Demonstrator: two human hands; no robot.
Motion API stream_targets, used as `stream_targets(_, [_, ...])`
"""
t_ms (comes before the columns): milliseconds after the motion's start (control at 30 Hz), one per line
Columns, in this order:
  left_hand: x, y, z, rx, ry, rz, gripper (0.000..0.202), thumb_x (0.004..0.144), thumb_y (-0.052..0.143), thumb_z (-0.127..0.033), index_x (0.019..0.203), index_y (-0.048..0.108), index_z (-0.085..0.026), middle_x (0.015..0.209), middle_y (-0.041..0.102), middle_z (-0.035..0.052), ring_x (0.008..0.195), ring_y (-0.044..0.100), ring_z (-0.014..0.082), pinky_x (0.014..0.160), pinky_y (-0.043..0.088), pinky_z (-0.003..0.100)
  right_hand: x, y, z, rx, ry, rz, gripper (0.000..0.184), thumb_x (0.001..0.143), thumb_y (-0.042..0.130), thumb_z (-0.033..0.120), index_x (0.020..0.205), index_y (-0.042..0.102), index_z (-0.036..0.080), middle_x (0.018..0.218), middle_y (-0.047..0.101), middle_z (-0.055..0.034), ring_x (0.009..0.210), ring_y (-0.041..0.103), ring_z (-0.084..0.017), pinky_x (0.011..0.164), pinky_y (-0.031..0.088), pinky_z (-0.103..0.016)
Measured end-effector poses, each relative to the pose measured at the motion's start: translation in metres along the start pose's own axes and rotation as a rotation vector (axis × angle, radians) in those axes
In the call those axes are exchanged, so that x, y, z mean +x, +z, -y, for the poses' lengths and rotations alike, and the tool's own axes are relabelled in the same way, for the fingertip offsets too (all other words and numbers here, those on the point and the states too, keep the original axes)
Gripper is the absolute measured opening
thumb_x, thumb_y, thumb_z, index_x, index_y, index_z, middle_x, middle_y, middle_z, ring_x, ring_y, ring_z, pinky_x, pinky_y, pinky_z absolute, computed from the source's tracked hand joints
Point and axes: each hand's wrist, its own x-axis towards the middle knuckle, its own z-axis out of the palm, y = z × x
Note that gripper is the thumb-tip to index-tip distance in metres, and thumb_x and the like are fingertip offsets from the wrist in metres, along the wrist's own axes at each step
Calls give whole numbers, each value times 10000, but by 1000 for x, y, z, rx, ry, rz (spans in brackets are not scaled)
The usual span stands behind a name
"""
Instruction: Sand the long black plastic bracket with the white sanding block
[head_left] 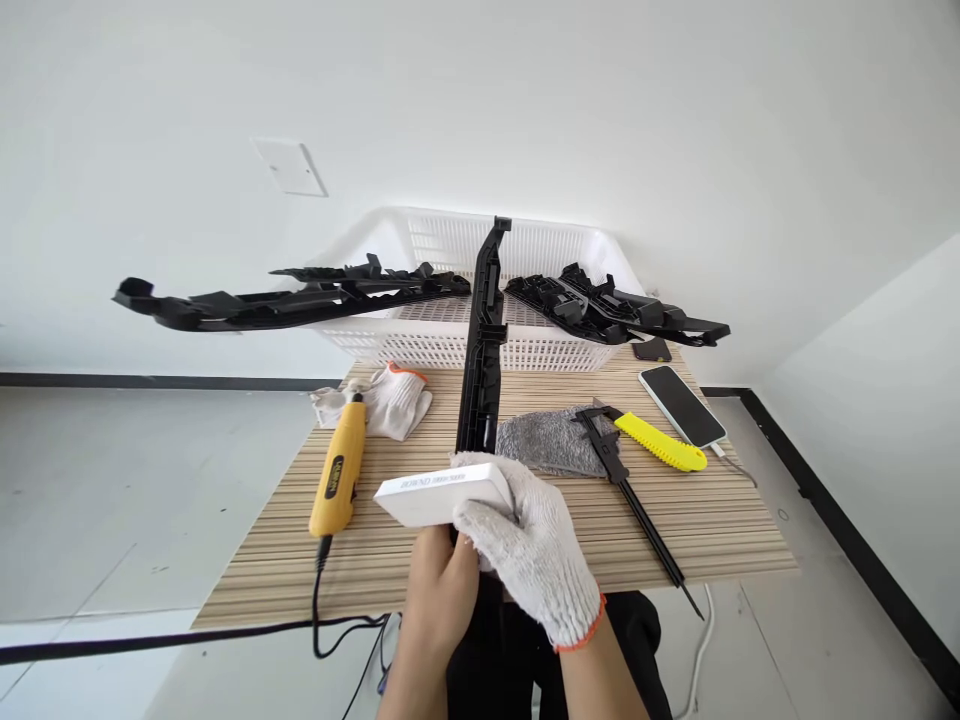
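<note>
Evidently a two-handed hold: black strip point(480, 380) in the bare left hand point(444, 588), white block point(431, 497) in the gloved right hand point(536, 545).
The right hand pinches the block between thumb and fingers, across the strip's near end; whether the two touch I cannot tell. The left hand is curled, seemingly around that near end, though the block hides part of the grip; this would steady the strip, which points away over the counter point(277, 560) toward the white basket point(540, 353). More black parts point(225, 312) jut past the basket's sides, apparently too long to lie inside. The yellow rotary tool point(339, 470) lies left, the caliper point(609, 458) and yellow knife point(660, 442) right, perhaps to keep them out of the strip's way yet within reach.
</note>
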Motion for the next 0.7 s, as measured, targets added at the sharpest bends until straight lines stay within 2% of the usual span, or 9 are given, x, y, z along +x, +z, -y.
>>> stream_targets(67, [-3, 2, 0, -21, -4, -48, 266, 810, 547, -436, 764, 604, -180, 786, 632, 48, 857, 587, 257, 763, 466, 357, -2, 0, 0, -1, 3, -4, 425, 888, 659, 453, 1293, 632, 327, 1155, 707, -2, 921, 692, -168, 604, 558, -203])
stream_targets(167, [-9, 1, 0, -48, -44, -108, 287, 866, 488, -439, 835, 633, -192, 921, 660, 59, 985, 590, 268, 878, 459, 380, -4, 0, 0, -20, -12, -18, 409, 890, 661, 448, 1280, 643, 327, 1088, 727, 13, 857, 691, -146, 692, 575, -224])
stream_targets(233, [-12, -2, 1, -67, -84, -86, 294, 861, 483, -440, 838, 642, -195, 948, 660, 62, 991, 590, 265, 873, 470, 371, -5, 1, 0, -43, -47, -41, 390, 886, 668, 435, 1260, 660, 327, 1058, 735, 22, 836, 686, -137, 765, 577, -243])
stream_targets(333, [-13, -6, 2, -103, -111, -15, 246, 827, 504, -386, 865, 651, -193, 926, 654, 55, 937, 587, 248, 792, 493, 332, -4, 2, 2, -61, -96, -66, 382, 886, 666, 405, 1256, 673, 315, 1095, 735, 13, 913, 689, -156, 816, 574, -262])
stream_targets(433, [-13, -8, -1, -169, -90, 32, 281, 819, 504, -281, 1050, 647, -210, 1049, 667, 41, 1046, 596, 239, 871, 498, 313, -2, 5, 5, -11, -125, -71, 356, 895, 644, 375, 1240, 685, 301, 1109, 733, 0, 956, 684, -165, 814, 576, -262])
stream_targets(500, [-14, -8, -3, -196, -91, 31, 374, 843, 503, -262, 1198, 615, -230, 1233, 649, 43, 1229, 554, 253, 994, 468, 328, 1, 7, 6, 28, -143, -78, 324, 901, 631, 358, 1213, 696, 305, 1114, 729, 1, 894, 679, -147, 762, 577, -243])
stream_targets(567, [-14, -9, -3, -186, -97, 8, 417, 878, 514, -290, 1284, 590, -234, 1385, 594, 53, 1395, 445, 270, 1097, 415, 353, 5, 9, 4, 67, -143, -97, 324, 898, 631, 348, 1213, 695, 308, 1096, 727, 2, 740, 648, -112, 642, 560, -216])
stream_targets(633, [-14, -11, -1, -172, -86, 12, 440, 908, 536, -337, 1335, 570, -236, 1475, 538, 54, 1482, 343, 267, 1173, 350, 372, 10, 12, 0, 129, -137, -118, 350, 885, 649, 345, 1231, 686, 304, 1053, 728, 0, 597, 578, -76, 527, 512, -193])
stream_targets(700, [-13, -15, 1, -184, -62, 41, 475, 930, 553, -396, 1381, 541, -250, 1538, 479, 45, 1512, 295, 251, 1222, 289, 386, 15, 16, -5, 221, -145, -137, 369, 875, 669, 351, 1239, 680, 292, 984, 726, -1, 531, 526, -56, 483, 478, -182])
